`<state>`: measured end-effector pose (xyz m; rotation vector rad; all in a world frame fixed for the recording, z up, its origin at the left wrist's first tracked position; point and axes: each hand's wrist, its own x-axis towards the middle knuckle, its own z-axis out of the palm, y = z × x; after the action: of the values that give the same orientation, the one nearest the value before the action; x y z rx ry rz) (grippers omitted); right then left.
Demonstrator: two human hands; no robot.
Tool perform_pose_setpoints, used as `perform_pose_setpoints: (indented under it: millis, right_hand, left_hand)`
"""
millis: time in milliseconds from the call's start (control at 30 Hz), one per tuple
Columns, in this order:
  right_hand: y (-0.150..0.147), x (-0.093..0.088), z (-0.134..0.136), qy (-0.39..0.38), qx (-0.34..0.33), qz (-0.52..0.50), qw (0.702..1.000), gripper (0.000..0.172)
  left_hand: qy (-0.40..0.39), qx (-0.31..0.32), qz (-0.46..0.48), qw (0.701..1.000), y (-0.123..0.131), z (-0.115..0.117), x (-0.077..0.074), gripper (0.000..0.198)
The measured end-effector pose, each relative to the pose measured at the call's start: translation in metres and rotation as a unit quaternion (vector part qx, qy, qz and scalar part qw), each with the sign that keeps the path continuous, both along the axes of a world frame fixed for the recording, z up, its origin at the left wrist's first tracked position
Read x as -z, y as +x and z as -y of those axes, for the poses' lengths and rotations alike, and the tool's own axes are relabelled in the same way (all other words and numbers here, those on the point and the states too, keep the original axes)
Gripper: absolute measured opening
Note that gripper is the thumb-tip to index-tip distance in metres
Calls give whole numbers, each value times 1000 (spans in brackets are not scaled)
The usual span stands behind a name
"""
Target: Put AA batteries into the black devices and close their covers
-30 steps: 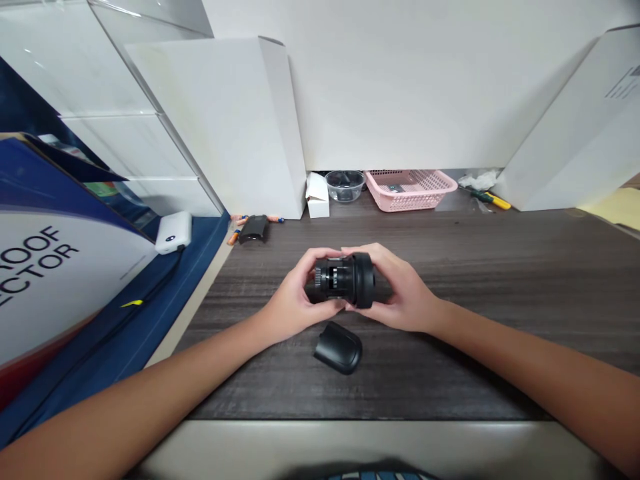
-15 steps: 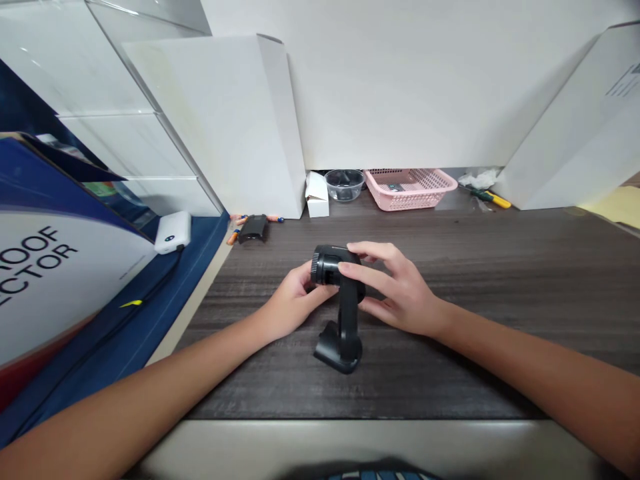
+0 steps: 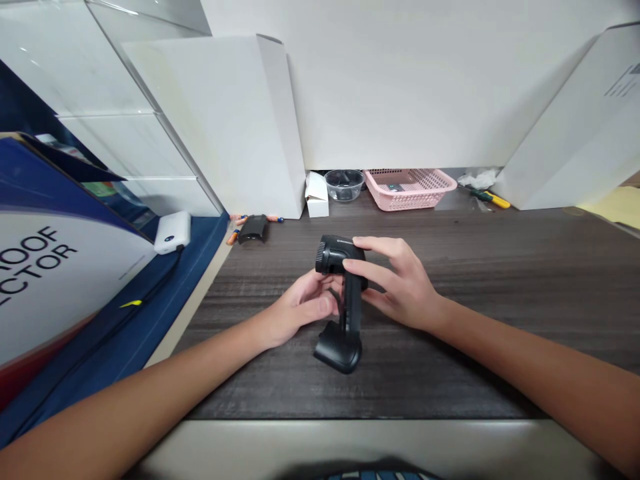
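Observation:
A black device with a ribbed round head [image 3: 336,255], a straight stem and a curved foot is tilted between my hands above the table. My right hand [image 3: 400,280] grips the head from the right, with its thumb side hidden and two fingers over the top and side. From the left, my left hand [image 3: 307,303] has its fingers curled under the head and close against the stem. Its thumb lies in front, pointing at the stem. The black foot [image 3: 339,347] hangs below both hands, at or just above the wood; I cannot tell which.
Along the back stand a small white box [image 3: 317,195], a clear round tub [image 3: 345,185] and a pink basket [image 3: 410,193]. A curved black piece [image 3: 253,228] lies near orange sticks [image 3: 233,237] at the left. A yellow-handled tool [image 3: 495,199] lies at the right. A white gadget [image 3: 173,232] sits on blue cloth.
The device's head has risen slightly and shifted right. My left hand has turned and slid lower, away from the head's front, so its thumb and curled fingers show more.

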<state>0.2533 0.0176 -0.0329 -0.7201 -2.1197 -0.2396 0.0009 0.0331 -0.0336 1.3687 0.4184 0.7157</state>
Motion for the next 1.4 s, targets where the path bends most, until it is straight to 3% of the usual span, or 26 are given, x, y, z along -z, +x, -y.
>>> perform_pose_setpoints:
  millis: [133, 333, 533, 800, 1100, 1400]
  right_hand:
    - [0, -2, 0, -36, 4, -5, 999, 70]
    - [-5, -8, 5, -59, -2, -12, 998, 75]
    - [-10, -7, 3, -141, 4, -97, 985, 73]
    - [-9, -2, 5, -266, -71, -142, 951, 55]
    - [-10, -8, 10, -230, -92, -122, 961, 84]
    - [-10, -5, 7, -213, -58, -103, 970, 83]
  left_hand:
    - [-46, 10, -11, 999, 4, 12, -5, 72]
    - [-100, 4, -44, 994, 9, 20, -15, 64]
    - [-52, -29, -48, 997, 7, 17, -17, 65]
    - [-28, -77, -87, 993, 6, 12, -15, 66]
    - [126, -111, -127, 978, 5, 12, -15, 45]
    - [251, -126, -157, 947, 5, 1, -12, 36]
